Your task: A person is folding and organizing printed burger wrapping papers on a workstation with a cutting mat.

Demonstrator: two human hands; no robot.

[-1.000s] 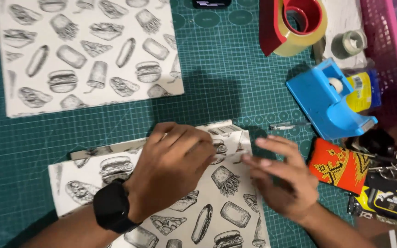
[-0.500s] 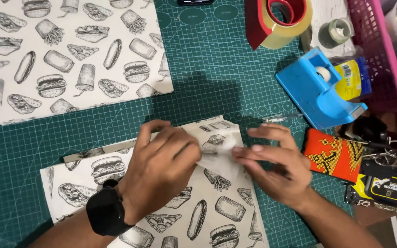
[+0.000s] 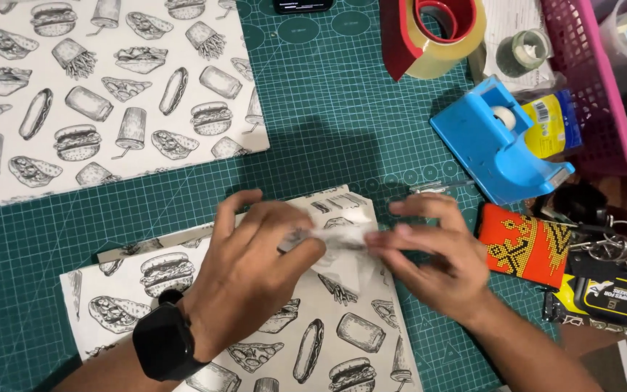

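- Tape strip (image 3: 339, 238) is pinched between both hands, left hand (image 3: 255, 272) and right hand (image 3: 433, 254), over printed paper (image 3: 255, 327).
- Blue dispenser (image 3: 498, 141) and yellow-labelled package (image 3: 553, 123) lie upper right on the surface (image 3: 328, 131).

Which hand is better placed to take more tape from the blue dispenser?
The right hand, probably. It is on the same side as the blue tape dispenser, just below it. The left hand presses on the printed paper, farther away.
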